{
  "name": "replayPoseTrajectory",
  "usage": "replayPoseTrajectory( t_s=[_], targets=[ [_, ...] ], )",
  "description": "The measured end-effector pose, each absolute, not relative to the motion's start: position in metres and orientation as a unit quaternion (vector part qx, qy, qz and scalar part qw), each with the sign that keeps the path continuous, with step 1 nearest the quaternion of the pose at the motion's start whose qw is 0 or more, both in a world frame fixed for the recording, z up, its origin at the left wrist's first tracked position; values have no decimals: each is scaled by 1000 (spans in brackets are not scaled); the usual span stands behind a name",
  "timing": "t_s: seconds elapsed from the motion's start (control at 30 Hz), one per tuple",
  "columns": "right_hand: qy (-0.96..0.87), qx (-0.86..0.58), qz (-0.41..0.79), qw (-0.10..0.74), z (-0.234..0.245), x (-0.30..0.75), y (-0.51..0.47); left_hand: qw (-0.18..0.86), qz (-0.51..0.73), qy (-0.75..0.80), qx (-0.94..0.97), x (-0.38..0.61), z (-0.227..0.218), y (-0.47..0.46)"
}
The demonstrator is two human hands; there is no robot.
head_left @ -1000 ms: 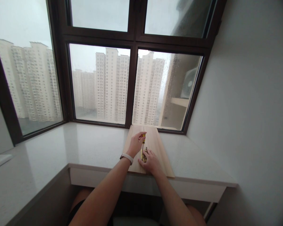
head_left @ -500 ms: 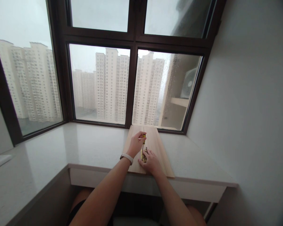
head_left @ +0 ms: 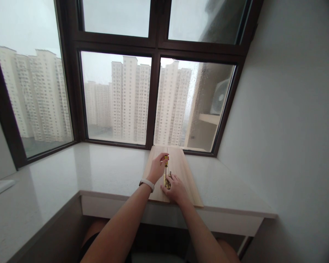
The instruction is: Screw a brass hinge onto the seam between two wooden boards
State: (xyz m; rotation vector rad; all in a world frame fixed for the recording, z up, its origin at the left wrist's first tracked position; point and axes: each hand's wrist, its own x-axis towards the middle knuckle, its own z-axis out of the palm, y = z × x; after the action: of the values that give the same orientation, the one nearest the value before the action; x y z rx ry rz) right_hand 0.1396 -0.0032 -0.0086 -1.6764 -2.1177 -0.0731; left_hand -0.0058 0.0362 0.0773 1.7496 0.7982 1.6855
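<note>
My left hand [head_left: 157, 166], with a pale band on its wrist, grips the yellow-and-black handle of a screwdriver [head_left: 166, 160]. The shaft points down, its tip at a gold-coloured metal fitting [head_left: 167, 183]. Whether the tip sits in a screw is too small to tell. My right hand [head_left: 177, 188] is closed around the fitting's right side, thumb at the near end and fingers at the upper right, and partly covers it. Beneath both hands lies a light wooden board surface [head_left: 186, 179] with a dark seam down its middle.
The wood lies on a white windowsill counter [head_left: 106, 168], from the window to the counter's front edge. Dark window frames [head_left: 152, 98] stand behind it. A plain wall [head_left: 279, 120] bounds the right side. A flat white object [head_left: 1, 188] lies at the far left.
The screwdriver's handle has tilted slightly to the left and now stands more upright. My right hand and the fitting have stayed in place.
</note>
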Motion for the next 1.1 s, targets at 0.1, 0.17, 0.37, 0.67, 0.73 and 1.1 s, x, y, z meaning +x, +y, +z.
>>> replayPoseTrajectory(
  t_s=[0.1, 0.17, 0.37, 0.67, 0.73, 1.1],
  targets=[
    [-764, -607, -25, 216, -8, 139, -3, 255, 628, 315, 665, -5, 79, 35],
    [-764, -609, -24, 214, -8, 139, -3, 234, 628, 325, 667, -5, 80, 34],
    [-764, -608, -24, 216, -7, 138, -3, 225, 636, 323, 663, -4, 82, 28],
    [-767, -601, -32, 223, -8, 139, -3, 237, 635, 311, 666, -9, 79, 30],
    [-765, -604, -32, 219, -9, 139, -3, 249, 637, 300, 665, -8, 78, 33],
    [-766, -605, -27, 217, -10, 140, -2, 255, 644, 318, 648, -7, 79, 31]
  ],
)
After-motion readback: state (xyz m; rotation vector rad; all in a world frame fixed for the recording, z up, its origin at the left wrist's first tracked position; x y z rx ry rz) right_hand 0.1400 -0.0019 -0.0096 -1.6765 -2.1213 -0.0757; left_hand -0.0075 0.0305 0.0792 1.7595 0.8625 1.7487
